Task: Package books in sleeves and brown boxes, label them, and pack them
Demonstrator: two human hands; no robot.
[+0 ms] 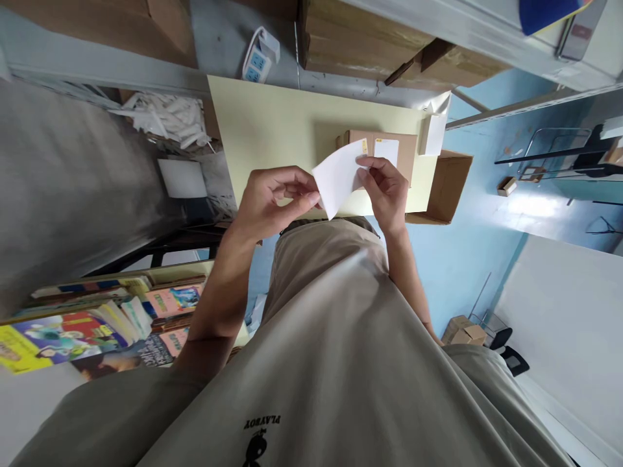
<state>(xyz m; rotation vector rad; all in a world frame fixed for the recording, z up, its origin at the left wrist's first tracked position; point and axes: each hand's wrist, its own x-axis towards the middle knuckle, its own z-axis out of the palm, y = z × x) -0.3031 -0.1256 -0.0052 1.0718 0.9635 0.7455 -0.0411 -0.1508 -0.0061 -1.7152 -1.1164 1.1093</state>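
A white label sheet point(337, 178) with a small yellow mark near its top edge is held up over the table, slightly curved. My right hand point(387, 191) pinches its right side between thumb and forefinger. With its fingers curled, my left hand point(277, 198) grips the lower left edge between thumb and fingertips. Behind the sheet lies a closed cardboard box point(406, 155) on the pale yellow table point(272, 123). Another white label point(386, 150) with a yellow mark is on that box's upper face. The sheet covers part of the box.
A white carton point(433, 135) stands at the table's right end, beside an open cardboard box point(450, 188). Crumpled white paper point(168, 120) fills a container at left. Books point(73, 337) are stacked at lower left. A power strip point(260, 58) lies beyond the table, near large cardboard boxes point(360, 42).
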